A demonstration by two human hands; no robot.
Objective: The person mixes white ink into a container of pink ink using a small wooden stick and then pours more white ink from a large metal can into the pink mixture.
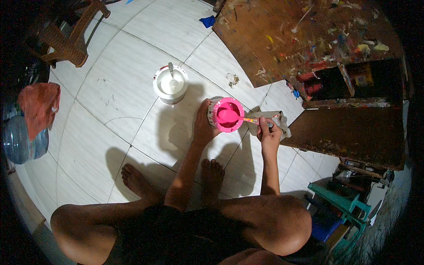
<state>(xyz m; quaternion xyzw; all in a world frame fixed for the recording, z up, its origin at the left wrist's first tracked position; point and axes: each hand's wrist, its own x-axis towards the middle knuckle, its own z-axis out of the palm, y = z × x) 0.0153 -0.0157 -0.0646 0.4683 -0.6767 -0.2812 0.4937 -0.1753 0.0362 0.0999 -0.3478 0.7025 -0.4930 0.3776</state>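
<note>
My left hand (206, 123) is wrapped round the side of a round can of bright pink paint (227, 101), with pink smears over its rim. In my right hand (268, 131) is a paint-spattered stirring tool (248, 119), whose pink-coated head (227, 115) is in the can. A pale grey piece of what looks like card or plastic (281, 119) lies beside the can, partly hidden by that hand. Farther back and to the left, a can of white paint (163, 90) stands on the tiles with a stick (171, 68) in it.
A paint-stained wooden cabinet (300, 31) takes up the upper right. At the left are a wicker piece of furniture (66, 42), a red cloth (39, 104) and a large water bottle (22, 141). Green plastic stools (342, 201) are at lower right; a blue scrap (206, 21) lies at the back.
</note>
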